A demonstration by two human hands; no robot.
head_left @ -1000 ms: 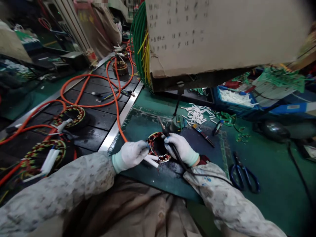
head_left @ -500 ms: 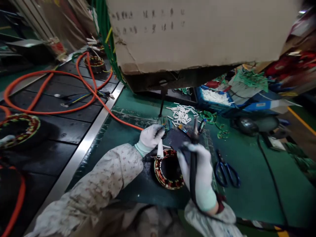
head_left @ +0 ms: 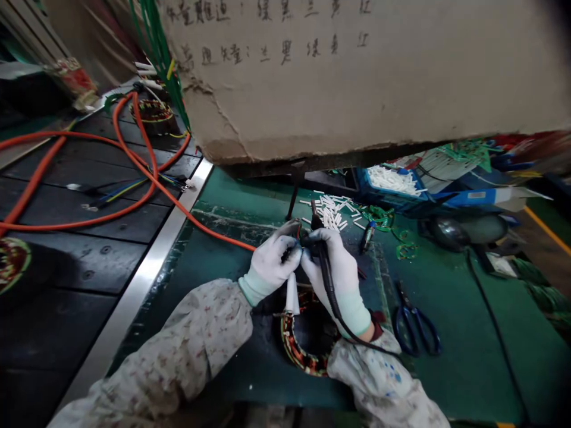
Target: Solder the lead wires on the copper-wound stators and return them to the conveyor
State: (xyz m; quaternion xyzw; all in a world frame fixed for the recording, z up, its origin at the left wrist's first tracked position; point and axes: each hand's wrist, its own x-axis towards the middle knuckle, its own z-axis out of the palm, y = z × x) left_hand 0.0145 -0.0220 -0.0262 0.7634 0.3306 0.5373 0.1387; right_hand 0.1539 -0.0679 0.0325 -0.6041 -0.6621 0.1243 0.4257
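My left hand (head_left: pixel 273 261), in a white glove, is closed in a pinch on thin wire ends where the orange cable (head_left: pixel 223 236) runs behind it. My right hand (head_left: pixel 336 279), also gloved, grips a black corded tool (head_left: pixel 328 270) whose brownish metal tip points up and away. Its fingertips meet those of my left hand at the wires, so the exact contact is hidden. Below both hands lies a ring-shaped stator (head_left: pixel 294 348) with copper windings, partly covered by my right wrist. A white sleeve (head_left: pixel 292 294) stands up from the stator's edge.
White tube pieces (head_left: pixel 332 211) lie beyond my hands, near a blue bin (head_left: pixel 392 193) of more. Blue-handled scissors (head_left: pixel 414 327) rest to the right. A large cardboard sheet (head_left: pixel 357 77) hangs low ahead. More stators (head_left: pixel 154 113) and orange cable loops are on the left.
My right hand has moved left and forward with the tool, meeting my left hand at the wires. My left hand keeps its pinch. The view has shifted slightly.
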